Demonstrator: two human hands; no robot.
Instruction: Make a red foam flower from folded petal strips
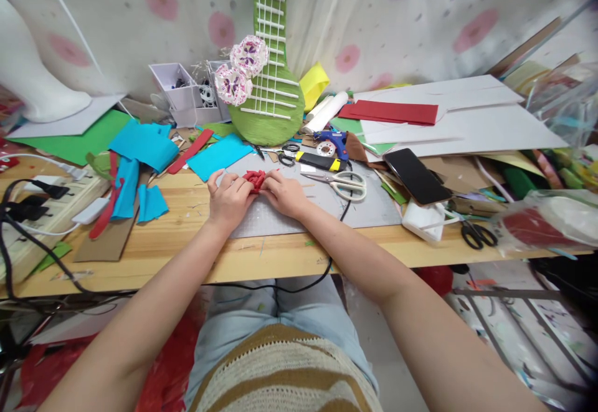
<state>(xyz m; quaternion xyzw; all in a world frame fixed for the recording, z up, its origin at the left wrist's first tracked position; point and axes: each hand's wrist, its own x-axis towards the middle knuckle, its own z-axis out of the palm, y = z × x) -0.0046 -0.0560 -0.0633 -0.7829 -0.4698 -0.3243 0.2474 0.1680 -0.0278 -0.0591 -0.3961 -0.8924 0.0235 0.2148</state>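
Note:
Between my two hands is a small red bundle of folded or rolled strips (pixel 255 179), low over the grey cutting mat (pixel 266 226). My left hand (pixel 228 195) grips its left side with bent fingers. From the right, my right hand (pixel 283 192) pinches the bundle's other side, its fingertips close to the left ones. The fingers cover part of the red piece, so its full shape is hidden. Just right of my right hand lie light-handled scissors (pixel 348 185) and a black and yellow utility knife (pixel 320 161).
A green lute-shaped piece (pixel 268 119) with white strings and crocheted flowers stands behind my hands. Blue sheets (pixel 142 144) and a power strip (pixel 56 212) lie left. Rightward are a blue glue gun (pixel 334 140), a phone (pixel 415 176), black scissors (pixel 477 235) and white boards (pixel 490 131). A black cable (pixel 343 215) crosses the mat.

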